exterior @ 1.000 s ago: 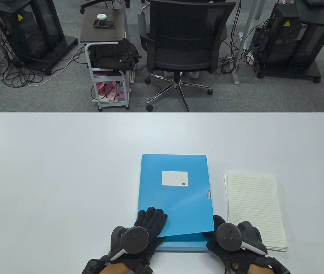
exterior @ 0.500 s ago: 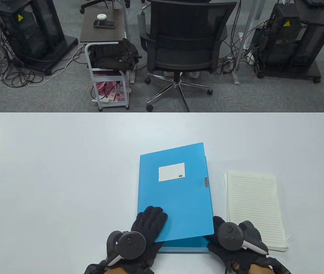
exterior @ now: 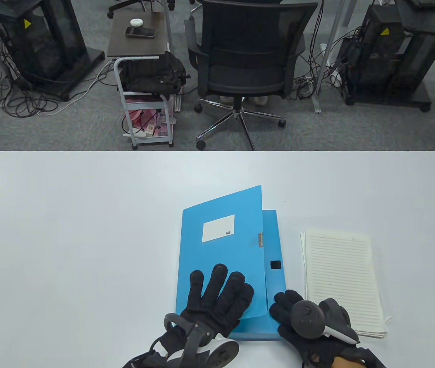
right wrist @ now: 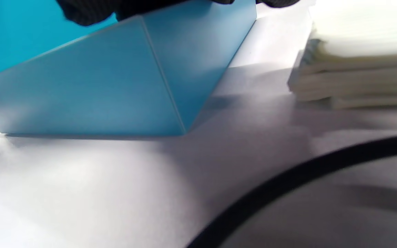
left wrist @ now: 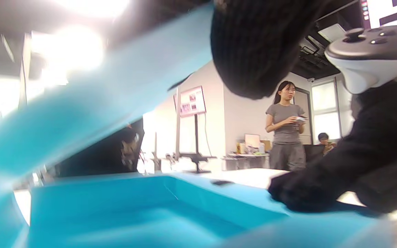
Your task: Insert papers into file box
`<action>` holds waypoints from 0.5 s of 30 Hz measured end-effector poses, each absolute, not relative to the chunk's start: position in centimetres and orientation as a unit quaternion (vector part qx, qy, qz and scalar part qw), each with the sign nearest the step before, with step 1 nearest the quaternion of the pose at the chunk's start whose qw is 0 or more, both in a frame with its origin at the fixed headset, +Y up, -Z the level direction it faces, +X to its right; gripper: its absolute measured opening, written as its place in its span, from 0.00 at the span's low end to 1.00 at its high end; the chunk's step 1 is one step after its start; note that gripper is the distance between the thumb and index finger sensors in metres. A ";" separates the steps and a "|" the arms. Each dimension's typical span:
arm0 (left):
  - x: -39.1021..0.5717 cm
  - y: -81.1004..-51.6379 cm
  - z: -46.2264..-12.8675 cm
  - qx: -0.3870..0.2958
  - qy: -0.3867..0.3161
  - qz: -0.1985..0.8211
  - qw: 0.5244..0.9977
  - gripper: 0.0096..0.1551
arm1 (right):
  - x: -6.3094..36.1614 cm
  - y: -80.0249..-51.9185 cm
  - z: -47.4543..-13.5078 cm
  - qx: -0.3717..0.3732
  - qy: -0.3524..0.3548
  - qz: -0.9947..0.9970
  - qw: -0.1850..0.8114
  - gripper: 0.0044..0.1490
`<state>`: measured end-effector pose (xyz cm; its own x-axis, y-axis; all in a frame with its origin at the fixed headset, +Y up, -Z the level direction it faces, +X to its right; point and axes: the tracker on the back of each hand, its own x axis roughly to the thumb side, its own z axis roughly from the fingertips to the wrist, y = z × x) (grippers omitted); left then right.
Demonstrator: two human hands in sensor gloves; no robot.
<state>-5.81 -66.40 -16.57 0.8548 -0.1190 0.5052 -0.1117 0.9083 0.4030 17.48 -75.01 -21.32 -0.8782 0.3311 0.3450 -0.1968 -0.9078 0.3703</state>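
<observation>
A blue file box (exterior: pixel 275 245) lies on the white table (exterior: pixel 68 230), near the front middle. Its lid (exterior: pixel 221 245), with a white label, is lifted and swung up to the left. My left hand (exterior: pixel 221 295) holds the lid's near end, fingers spread on its outer face. The left wrist view looks under the raised lid (left wrist: pixel 81 103) into the open box (left wrist: pixel 133 206). My right hand (exterior: pixel 284 306) grips the box's near right corner; its fingers (right wrist: pixel 91 10) show on the box's top edge (right wrist: pixel 115 86). A stack of lined papers (exterior: pixel 340 276) lies right of the box, also in the right wrist view (right wrist: pixel 357 69).
An office chair (exterior: pixel 248 57) and a small cart (exterior: pixel 140 76) stand beyond the table's far edge. Equipment racks stand at both far corners. A person (left wrist: pixel 286 127) stands in the room behind. A black cable (right wrist: pixel 288 193) crosses the right wrist view.
The lid has risen and swung further left, uncovering the box's right side. My left hand turned over and spread its fingers on the lid. My right hand stayed at the near right corner.
</observation>
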 end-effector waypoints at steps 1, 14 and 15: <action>-5.8 -66.0 -16.3 0.230 -0.273 -0.016 0.934 0.63 | 17.5 -75.0 -21.3 0.205 0.164 0.955 0.137 0.33; -10.0 -61.9 -16.3 0.208 0.036 -0.330 0.920 0.51 | 17.4 -74.9 -21.4 0.211 0.172 0.953 0.132 0.33; -10.4 -62.1 -16.8 0.195 0.046 -0.328 0.923 0.49 | 17.4 -74.9 -21.4 0.211 0.173 0.953 0.133 0.33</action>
<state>-10.40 -62.09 -16.78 0.7806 -0.5873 -0.2136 0.6235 0.7085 0.3305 17.44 -74.88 -21.38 -0.8755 0.3269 0.3558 -0.1813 -0.9049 0.3852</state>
